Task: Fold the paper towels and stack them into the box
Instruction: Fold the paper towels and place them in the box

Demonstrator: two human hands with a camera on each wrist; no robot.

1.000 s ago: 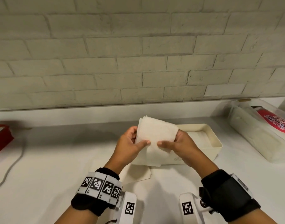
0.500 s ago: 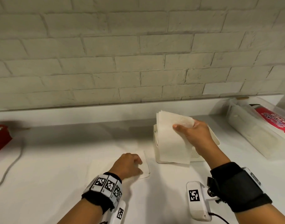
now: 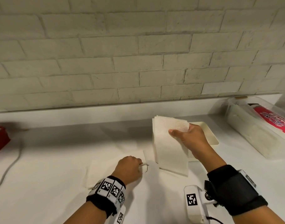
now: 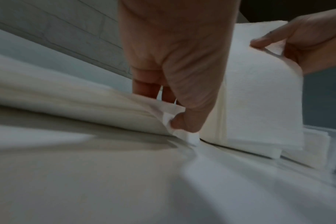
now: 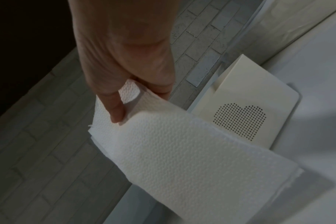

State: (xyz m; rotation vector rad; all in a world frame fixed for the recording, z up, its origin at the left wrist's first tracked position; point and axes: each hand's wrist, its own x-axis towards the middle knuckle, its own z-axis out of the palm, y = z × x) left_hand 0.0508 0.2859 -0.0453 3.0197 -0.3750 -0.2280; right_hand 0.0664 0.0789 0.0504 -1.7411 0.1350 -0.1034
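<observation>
The folded paper towel [image 3: 170, 147] is pinched at its top corner by the right hand [image 3: 189, 137], just above the box [image 3: 209, 135]. It is light and floppy. A flat towel [image 4: 98, 109] on the desk [image 3: 49, 183] is pinched at its corner by the left hand [image 3: 128, 167].

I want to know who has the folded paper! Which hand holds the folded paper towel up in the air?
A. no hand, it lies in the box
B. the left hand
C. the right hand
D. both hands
C: the right hand alone pinches the folded paper towel aloft beside the box, while the left hand pinches another sheet's corner on the counter.
</observation>
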